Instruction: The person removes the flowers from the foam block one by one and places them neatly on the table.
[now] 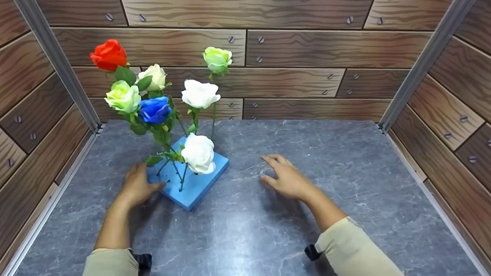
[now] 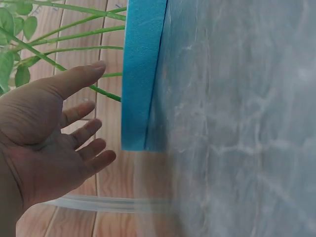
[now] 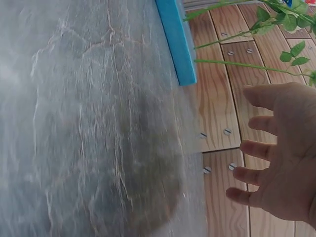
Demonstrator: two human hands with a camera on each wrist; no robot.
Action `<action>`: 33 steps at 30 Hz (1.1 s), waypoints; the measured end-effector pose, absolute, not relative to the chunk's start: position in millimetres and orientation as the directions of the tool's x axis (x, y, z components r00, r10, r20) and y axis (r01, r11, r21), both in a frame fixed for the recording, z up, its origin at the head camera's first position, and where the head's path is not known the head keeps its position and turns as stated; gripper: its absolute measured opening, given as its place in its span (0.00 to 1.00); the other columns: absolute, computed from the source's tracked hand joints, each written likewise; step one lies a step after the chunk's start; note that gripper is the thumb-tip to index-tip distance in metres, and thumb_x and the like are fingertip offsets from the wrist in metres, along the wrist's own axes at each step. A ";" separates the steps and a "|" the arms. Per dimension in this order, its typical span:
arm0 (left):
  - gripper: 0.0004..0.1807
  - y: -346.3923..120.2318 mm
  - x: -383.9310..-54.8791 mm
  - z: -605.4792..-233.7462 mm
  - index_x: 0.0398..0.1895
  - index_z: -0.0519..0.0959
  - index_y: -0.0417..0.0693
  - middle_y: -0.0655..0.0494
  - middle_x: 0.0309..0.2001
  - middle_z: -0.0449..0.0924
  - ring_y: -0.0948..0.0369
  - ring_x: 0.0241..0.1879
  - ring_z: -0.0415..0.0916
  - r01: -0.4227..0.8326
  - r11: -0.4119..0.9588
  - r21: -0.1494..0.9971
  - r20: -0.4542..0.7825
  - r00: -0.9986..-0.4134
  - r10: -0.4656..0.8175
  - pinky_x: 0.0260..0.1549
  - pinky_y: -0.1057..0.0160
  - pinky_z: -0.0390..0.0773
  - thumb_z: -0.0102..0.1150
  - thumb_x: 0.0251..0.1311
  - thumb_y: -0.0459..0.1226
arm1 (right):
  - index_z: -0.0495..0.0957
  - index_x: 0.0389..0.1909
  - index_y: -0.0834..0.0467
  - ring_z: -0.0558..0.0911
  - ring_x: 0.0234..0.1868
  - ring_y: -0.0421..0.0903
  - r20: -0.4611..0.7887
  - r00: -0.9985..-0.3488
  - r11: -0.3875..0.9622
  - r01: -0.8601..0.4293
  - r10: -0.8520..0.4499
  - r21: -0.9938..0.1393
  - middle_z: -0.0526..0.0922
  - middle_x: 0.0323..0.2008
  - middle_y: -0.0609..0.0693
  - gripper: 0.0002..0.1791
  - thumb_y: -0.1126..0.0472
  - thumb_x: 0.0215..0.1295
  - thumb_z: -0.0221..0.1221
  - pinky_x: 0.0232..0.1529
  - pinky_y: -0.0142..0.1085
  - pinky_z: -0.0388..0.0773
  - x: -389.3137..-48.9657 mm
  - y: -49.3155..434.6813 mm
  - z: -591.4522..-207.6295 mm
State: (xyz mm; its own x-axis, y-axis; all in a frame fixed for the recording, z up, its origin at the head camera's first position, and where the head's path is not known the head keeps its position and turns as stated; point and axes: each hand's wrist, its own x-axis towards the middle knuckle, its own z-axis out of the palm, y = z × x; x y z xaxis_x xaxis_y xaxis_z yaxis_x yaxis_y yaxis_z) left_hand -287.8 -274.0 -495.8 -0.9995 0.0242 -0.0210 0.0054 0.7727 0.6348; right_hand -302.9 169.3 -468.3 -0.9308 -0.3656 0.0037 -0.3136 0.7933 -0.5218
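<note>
A blue foam block (image 1: 200, 186) lies on the table with artificial roses stuck upright in it. Among them are a red rose (image 1: 109, 55), a blue rose (image 1: 154, 110), a cream rose (image 1: 153, 78) and two white ones, the lower white rose (image 1: 198, 153) leaning over the block. One light green rose (image 1: 122, 96) is at the left, another green rose (image 1: 218, 60) at the back. My left hand (image 1: 137, 186) is beside the block's left corner, fingers spread and holding nothing; contact cannot be told. To the block's right, my right hand (image 1: 287, 178) hovers with fingers relaxed, apart from everything.
The grey marbled table (image 1: 241, 244) is enclosed by wood-patterned panels (image 1: 299, 50) at the back and sides. Metal posts (image 1: 426, 58) stand at the back corners. Rose stems and leaves (image 3: 291, 22) reach out from the block near hand height.
</note>
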 end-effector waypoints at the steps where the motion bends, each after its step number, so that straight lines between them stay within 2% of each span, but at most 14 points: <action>1: 0.52 -274.7 -289.9 -497.0 0.81 0.55 0.24 0.18 0.78 0.56 0.23 0.79 0.51 -0.003 0.770 0.638 -0.029 -0.999 0.021 0.81 0.29 0.56 0.73 0.67 0.44 | 0.62 0.85 0.53 0.66 0.83 0.64 0.022 -0.934 0.783 -0.313 -0.358 -0.537 0.67 0.81 0.60 0.38 0.51 0.80 0.62 0.82 0.66 0.63 -305.3 165.9 -468.9; 4: 0.58 -276.4 -294.4 -500.4 0.84 0.47 0.24 0.17 0.81 0.50 0.23 0.81 0.47 -0.025 0.766 0.642 -0.060 -0.998 0.018 0.83 0.29 0.52 0.74 0.67 0.46 | 0.67 0.82 0.57 0.74 0.78 0.63 0.077 -0.943 0.740 -0.303 -0.324 -0.601 0.74 0.76 0.60 0.36 0.54 0.78 0.64 0.79 0.61 0.71 -314.2 154.2 -471.0; 9: 0.60 -276.8 -297.9 -503.7 0.84 0.47 0.23 0.17 0.81 0.52 0.22 0.81 0.47 -0.033 0.771 0.636 -0.088 -0.996 0.029 0.83 0.29 0.52 0.75 0.66 0.47 | 0.72 0.76 0.64 0.82 0.68 0.64 0.159 -0.946 0.631 -0.308 -0.284 -0.712 0.80 0.68 0.64 0.31 0.60 0.77 0.65 0.71 0.57 0.81 -330.4 131.2 -475.6; 18: 0.62 -278.9 -303.3 -502.2 0.84 0.50 0.25 0.16 0.79 0.55 0.21 0.80 0.51 -0.046 0.798 0.601 -0.112 -0.993 0.028 0.82 0.29 0.55 0.77 0.63 0.51 | 0.77 0.69 0.71 0.86 0.63 0.63 0.208 -0.947 0.465 -0.303 -0.244 -0.832 0.86 0.61 0.68 0.26 0.66 0.75 0.66 0.69 0.51 0.84 -356.8 88.1 -484.3; 23: 0.62 -282.1 -306.6 -501.2 0.84 0.52 0.26 0.17 0.80 0.55 0.22 0.80 0.50 -0.059 0.803 0.592 -0.146 -0.989 0.034 0.82 0.28 0.55 0.78 0.61 0.51 | 0.80 0.66 0.72 0.89 0.60 0.63 0.228 -0.944 0.441 -0.315 -0.239 -0.840 0.88 0.58 0.68 0.23 0.67 0.74 0.67 0.64 0.49 0.87 -366.9 69.0 -490.4; 27: 0.61 -283.4 -310.0 -498.5 0.82 0.55 0.23 0.17 0.79 0.56 0.23 0.80 0.52 -0.071 0.812 0.579 -0.187 -0.981 0.047 0.82 0.29 0.57 0.78 0.61 0.52 | 0.81 0.64 0.73 0.90 0.58 0.63 0.230 -0.948 0.421 -0.305 -0.221 -0.854 0.90 0.55 0.68 0.22 0.67 0.73 0.67 0.61 0.46 0.89 -373.3 55.1 -495.4; 33: 0.60 -281.7 -314.4 -494.7 0.81 0.57 0.22 0.18 0.79 0.57 0.24 0.80 0.53 -0.070 0.816 0.574 -0.213 -0.975 0.066 0.82 0.30 0.57 0.79 0.60 0.51 | 0.81 0.64 0.73 0.90 0.58 0.62 0.209 -0.957 0.388 -0.274 -0.201 -0.880 0.90 0.55 0.67 0.23 0.66 0.73 0.68 0.61 0.45 0.88 -379.0 36.4 -508.8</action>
State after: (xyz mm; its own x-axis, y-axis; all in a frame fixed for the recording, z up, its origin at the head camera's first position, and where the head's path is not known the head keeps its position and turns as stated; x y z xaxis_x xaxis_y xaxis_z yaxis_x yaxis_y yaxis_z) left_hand -314.4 -281.7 -494.7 -0.9747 0.0662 -0.2133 -0.0703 0.8156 0.5743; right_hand -379.0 36.4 -508.8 -0.9569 -0.2014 0.2092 -0.2741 0.3882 -0.8798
